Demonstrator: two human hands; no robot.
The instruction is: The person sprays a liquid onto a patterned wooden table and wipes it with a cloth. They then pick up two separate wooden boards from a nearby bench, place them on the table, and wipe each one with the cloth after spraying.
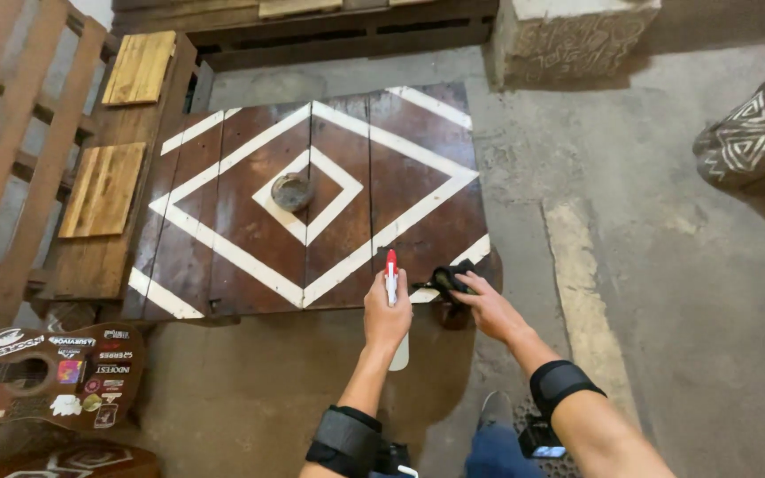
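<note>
At the near edge of a low wooden counter (223, 239) painted with white diamond lines, the left hand (386, 320) holds a white spray bottle (392, 301) with a red nozzle upright, fingers wrapped round its neck, while the right hand (486, 305) presses a dark cloth (447, 281) onto the near right corner of the counter, fingers closed over it. The bottle looks light, stiff and smooth, best gripped at the neck below the trigger; the cloth looks soft and limp, easily bunched in the palm. A small round bowl (292, 191) sits at the counter's centre, and a stickered guitar (55, 372) lies left of the counter.
</note>
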